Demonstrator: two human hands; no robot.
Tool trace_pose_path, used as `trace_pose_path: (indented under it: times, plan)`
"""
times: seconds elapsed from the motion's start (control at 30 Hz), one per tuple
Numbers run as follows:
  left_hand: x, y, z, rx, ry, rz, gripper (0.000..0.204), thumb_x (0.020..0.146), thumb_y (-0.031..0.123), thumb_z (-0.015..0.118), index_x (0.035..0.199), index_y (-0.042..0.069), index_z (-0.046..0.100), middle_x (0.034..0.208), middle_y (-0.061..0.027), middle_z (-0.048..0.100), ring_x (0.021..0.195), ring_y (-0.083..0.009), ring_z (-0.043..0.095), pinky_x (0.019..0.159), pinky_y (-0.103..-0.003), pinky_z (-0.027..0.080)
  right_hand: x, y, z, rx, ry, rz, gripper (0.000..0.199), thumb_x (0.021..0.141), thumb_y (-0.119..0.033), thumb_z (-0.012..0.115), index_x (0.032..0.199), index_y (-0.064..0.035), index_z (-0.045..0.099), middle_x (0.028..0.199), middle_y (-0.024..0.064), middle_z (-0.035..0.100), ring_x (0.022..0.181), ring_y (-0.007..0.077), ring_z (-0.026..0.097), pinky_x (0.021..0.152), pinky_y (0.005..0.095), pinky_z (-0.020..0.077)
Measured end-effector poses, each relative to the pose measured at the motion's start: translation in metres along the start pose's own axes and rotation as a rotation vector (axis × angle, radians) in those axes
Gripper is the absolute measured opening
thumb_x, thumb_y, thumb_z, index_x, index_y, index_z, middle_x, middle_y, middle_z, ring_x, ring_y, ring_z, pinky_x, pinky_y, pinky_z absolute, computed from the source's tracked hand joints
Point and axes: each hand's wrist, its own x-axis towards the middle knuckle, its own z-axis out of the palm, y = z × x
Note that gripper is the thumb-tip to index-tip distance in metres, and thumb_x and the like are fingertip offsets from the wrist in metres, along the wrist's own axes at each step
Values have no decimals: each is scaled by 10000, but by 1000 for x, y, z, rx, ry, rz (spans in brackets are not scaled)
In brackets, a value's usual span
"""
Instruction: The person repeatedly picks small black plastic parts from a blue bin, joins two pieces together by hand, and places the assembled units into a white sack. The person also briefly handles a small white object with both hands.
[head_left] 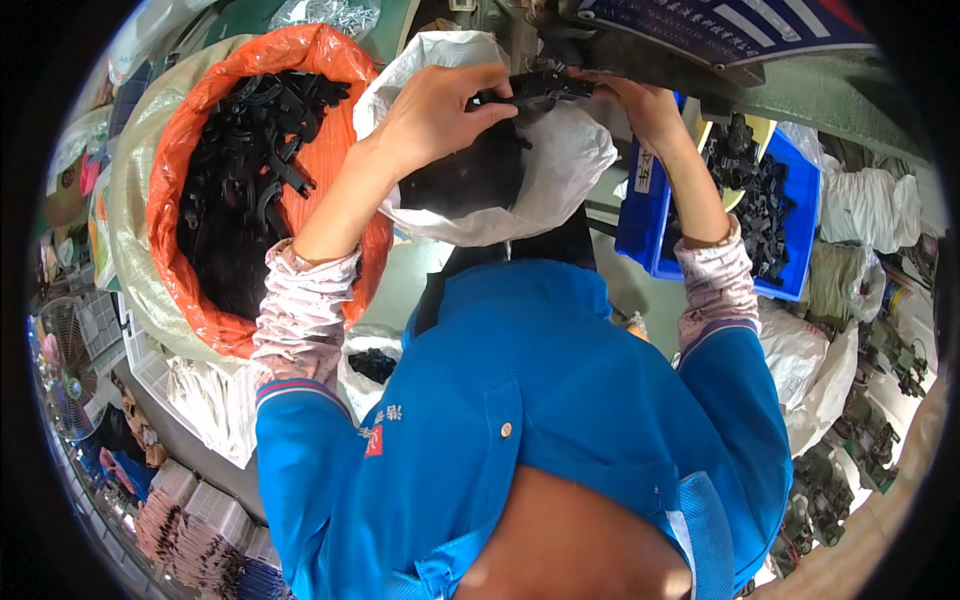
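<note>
My left hand is above a white woven sack, its thumb and fingers pinching the left end of a long black plastic part. From the other side my right hand reaches in, with its fingers closed at the part's right end; the fingertips are partly hidden. The part lies roughly level between both hands, just in front of a dark machine. Inside the sack, below my left hand, is a dark mass whose pieces I cannot make out singly.
At left stands a large orange-lined sack full of black plastic parts. A blue bin holding small black pieces stands at right. White bags lie beyond it. A fan is at far left, near white crates.
</note>
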Motion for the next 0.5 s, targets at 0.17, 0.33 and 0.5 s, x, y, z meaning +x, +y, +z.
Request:
trace_pose_path:
  times: [0.17, 0.33, 0.5]
  plan:
    - [1, 11, -5, 23, -45, -45, 216, 831, 187, 713, 992, 65, 634, 782, -140, 644, 664, -327, 584, 634, -365, 471, 41, 84, 8, -1140, -112, -285, 239, 859, -156, 628, 1082, -80, 670, 1063, 132, 669, 1009, 283, 629, 866, 410, 491]
    - [0, 3, -1, 2, -36, -44, 207, 838, 163, 731, 989, 45, 653, 845, -74, 684, 702, -206, 607, 675, -298, 486, 55, 103, 21, -1094, -77, -195, 246, 869, -190, 601, 1095, -96, 628, 1070, 154, 664, 1017, 319, 623, 861, 433, 485]
    - [-4, -1, -1, 50, 3, 29, 190, 838, 175, 726, 975, 60, 660, 888, -81, 697, 732, -227, 646, 678, -307, 506, 56, 116, 24, -1037, -79, -181, 255, 879, -223, 574, 1108, -112, 585, 1077, 175, 658, 1026, 355, 616, 855, 456, 480]
